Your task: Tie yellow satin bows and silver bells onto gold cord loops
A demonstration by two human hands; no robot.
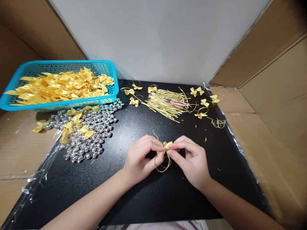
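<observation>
My left hand (144, 156) and my right hand (192, 158) meet over the near middle of the black table, each with thumb and fingertips pinched. Between them is a small yellow ribbon bow (169, 144), partly hidden by the fingers, with a silver bell (164, 143) beside it. A loop of gold cord (163, 171) hangs below the pinch, near the left thumb. One thin cord end sticks up behind the left fingers. The right fingertips press on the bow; the left ones grip at its other side, where the cord and bow join.
A blue basket (114, 80) of yellow bows stands back left. Before it lie many silver bells (83, 150) and several loose bows (85, 131). Gold cord strips (165, 107) lie at the back with pink-handled snips (177, 103), among finished looped bows (204, 102). Cardboard walls (275, 64) flank the table.
</observation>
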